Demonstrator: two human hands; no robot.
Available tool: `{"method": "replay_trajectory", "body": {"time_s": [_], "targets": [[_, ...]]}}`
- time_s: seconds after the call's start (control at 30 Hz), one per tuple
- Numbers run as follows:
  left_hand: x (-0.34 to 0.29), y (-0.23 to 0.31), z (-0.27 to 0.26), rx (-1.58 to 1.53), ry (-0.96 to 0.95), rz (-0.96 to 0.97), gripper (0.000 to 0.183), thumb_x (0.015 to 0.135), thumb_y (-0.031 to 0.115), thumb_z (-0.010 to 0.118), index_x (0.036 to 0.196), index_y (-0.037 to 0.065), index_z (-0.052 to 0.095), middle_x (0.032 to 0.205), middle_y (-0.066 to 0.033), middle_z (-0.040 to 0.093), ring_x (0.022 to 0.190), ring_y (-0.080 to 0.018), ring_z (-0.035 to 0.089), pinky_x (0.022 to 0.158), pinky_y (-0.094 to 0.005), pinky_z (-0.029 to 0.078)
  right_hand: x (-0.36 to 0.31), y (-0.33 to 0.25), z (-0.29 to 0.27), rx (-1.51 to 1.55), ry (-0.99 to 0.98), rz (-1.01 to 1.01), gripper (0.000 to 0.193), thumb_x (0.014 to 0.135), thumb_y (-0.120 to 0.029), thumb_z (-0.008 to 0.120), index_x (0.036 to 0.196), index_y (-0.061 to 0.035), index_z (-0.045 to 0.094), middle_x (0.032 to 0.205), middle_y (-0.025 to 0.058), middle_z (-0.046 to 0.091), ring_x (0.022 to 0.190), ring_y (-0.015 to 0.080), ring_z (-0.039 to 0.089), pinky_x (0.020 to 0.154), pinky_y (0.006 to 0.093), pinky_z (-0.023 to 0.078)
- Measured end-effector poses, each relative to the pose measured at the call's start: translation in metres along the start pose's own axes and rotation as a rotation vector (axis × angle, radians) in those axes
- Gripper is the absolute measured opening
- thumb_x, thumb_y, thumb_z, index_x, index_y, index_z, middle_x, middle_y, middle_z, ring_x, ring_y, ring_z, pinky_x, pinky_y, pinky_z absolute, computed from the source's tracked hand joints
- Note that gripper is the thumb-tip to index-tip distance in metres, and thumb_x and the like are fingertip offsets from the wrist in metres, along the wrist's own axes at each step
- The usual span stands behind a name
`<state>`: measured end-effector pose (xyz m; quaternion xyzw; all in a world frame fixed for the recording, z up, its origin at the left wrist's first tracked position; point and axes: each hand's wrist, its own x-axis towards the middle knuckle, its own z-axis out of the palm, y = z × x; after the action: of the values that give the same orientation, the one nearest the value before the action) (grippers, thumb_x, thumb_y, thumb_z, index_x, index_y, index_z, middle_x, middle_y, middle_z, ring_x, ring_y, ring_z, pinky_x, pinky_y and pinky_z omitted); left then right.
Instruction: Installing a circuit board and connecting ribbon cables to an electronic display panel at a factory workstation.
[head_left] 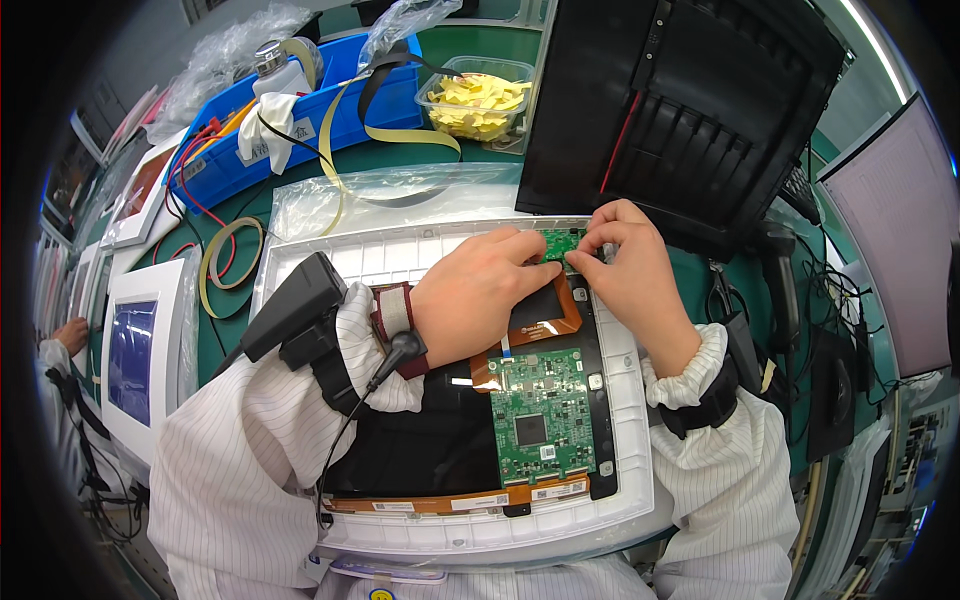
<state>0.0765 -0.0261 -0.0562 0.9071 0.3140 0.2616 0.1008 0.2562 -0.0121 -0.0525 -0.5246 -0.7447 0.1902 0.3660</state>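
Just inside the far edge of the white frame [632,430], a small green board [562,242] is being flanked by bent fingertips; whether it is being gripped cannot be told. The left hand [475,292] is being held palm-down, the right hand [630,265] arched.

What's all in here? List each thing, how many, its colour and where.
Frame: 1, white, centre
Large circuit board: 1, green, inside frame
Small circuit board: 1, green, frame's top
Ribbons: at least 2, orange, inside frame
Bin: 1, blue, upper left
Tub: 1, clear, upper middle
Scraps: many, yellow, in tub
Bottle: 1, white, at bin
Casing: 1, black, upper right
Scanner: 1, black, right
Screen: 1, pale, far right
Framed panels: several, white, left
Co-worker's hand: 1, bare, far left
Sleeves: 2, striped white, bottom
Left hand: 1, bare, at small board
Right hand: 1, bare, same board
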Motion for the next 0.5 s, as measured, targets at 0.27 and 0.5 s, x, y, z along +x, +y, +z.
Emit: {"method": "replay_trajectory", "body": {"time_s": [0.27, 0.5], "targets": [[-0.0016, -0.0001, -0.0002, -0.018, 0.019, -0.05, 0.033, 0.061, -0.011, 0.048, 0.09, -0.002, 0.06, 0.091, -0.0139, 0.056, 0.087, -0.03, 0.054, 0.077, -0.0352, 0.045, -0.0014, 0.0007, -0.0005, 0.017, -0.001, -0.012, 0.007, 0.064, -0.002, 0.066, 0.064, 0.0012, 0.06, 0.083, 0.0093, 0.05, 0.087, 0.0251, 0.048, 0.076, 0.0331, 0.04], [-0.004, 0.0, -0.0017, -0.023, 0.059, -0.058, 0.031, 0.059, -0.011, 0.047, 0.086, -0.004, 0.061, 0.091, -0.0151, 0.058, 0.088, -0.0305, 0.055, 0.079, -0.0349, 0.045, 0.0011, -0.0083, 0.0011, -0.17, -0.057, -0.098, 0.009, 0.064, -0.006, 0.068, 0.065, -0.0013, 0.061, 0.084, 0.0096, 0.05, 0.089, 0.0275, 0.047, 0.077, 0.0349, 0.039]]}}
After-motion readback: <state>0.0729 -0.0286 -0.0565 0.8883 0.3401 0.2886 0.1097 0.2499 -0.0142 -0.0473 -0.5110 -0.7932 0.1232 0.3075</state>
